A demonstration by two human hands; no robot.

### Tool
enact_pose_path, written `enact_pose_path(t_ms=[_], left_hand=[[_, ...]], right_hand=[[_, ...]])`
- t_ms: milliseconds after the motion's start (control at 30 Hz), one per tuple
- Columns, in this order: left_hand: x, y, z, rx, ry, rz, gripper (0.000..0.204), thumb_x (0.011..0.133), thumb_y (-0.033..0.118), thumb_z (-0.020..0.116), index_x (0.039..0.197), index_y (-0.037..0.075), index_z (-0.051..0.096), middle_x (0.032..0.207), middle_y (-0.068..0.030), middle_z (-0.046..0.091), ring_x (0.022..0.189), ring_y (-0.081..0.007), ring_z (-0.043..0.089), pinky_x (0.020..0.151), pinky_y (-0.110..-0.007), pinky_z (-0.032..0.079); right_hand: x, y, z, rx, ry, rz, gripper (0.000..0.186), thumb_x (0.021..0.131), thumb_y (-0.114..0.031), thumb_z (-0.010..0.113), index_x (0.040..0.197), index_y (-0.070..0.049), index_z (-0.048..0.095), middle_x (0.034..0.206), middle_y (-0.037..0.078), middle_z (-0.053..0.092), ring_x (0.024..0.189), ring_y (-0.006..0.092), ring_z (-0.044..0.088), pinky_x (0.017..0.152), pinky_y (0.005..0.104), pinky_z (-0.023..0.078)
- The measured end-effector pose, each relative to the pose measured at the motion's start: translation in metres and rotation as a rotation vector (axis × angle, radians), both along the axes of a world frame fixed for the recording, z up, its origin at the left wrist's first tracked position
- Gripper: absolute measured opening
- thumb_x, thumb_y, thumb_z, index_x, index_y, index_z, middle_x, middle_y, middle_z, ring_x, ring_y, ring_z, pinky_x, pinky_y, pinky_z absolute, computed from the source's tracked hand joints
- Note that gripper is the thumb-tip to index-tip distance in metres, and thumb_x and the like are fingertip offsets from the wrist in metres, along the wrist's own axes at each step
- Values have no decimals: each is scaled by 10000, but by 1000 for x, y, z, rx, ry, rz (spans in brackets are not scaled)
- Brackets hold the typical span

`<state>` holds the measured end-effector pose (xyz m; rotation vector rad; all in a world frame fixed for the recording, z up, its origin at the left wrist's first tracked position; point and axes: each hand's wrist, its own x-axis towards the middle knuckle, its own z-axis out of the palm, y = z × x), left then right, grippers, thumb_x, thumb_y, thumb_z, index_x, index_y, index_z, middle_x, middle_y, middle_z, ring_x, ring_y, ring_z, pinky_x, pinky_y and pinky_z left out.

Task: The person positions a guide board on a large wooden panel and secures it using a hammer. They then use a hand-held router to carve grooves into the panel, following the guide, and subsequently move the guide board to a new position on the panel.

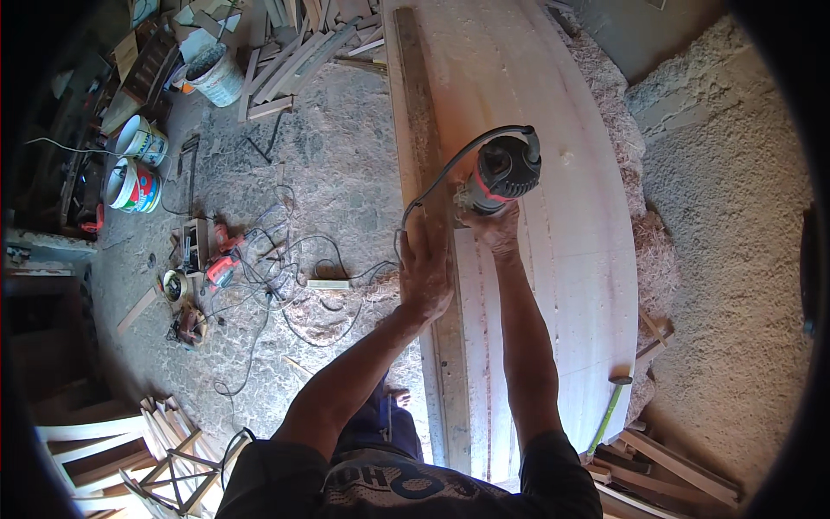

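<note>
A long pale wooden board (562, 285) lies lengthwise before me, with a narrow, worn wooden straightedge (418, 95) along its left part. My right hand (493, 228) is closed round the lower body of a black router with a red band (508, 169), which stands on the board against the right side of the straightedge. The router's base and bit are hidden. A black cable loops from its top toward the left. My left hand (426, 277) lies on the straightedge, just nearer than the router, its fingers stretched forward and holding nothing.
A hammer with a green handle (607, 415) rests at the board's near right edge. On the floor at left are a power strip (328, 285), tangled cables, a red power tool (223, 264) and buckets (138, 186). Offcuts (298, 65) and shavings (654, 259) surround the board.
</note>
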<state>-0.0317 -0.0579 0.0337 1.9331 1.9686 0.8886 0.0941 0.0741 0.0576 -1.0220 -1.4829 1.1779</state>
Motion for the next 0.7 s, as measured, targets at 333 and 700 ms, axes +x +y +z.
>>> enact_pose_path(t_ms=[333, 700], left_hand=[[2, 0, 4, -98, -31, -3, 706, 946, 175, 573, 1571, 71, 263, 1556, -354, 214, 1341, -638, 297, 1100, -639, 367], [3, 2, -10, -36, 34, 5, 690, 935, 227, 605, 1552, 83, 333, 1552, -345, 242, 1336, -626, 320, 1036, -635, 421]], right_hand=[[-8, 45, -19, -28, 199, 75, 670, 624, 95, 742, 1240, -72, 535, 1086, 46, 669, 953, 172, 672, 815, 317, 567], [-22, 70, -8, 6, 269, 60, 659, 621, 152, 711, 1205, -96, 536, 1037, 40, 664, 890, 186, 680, 734, 339, 586]])
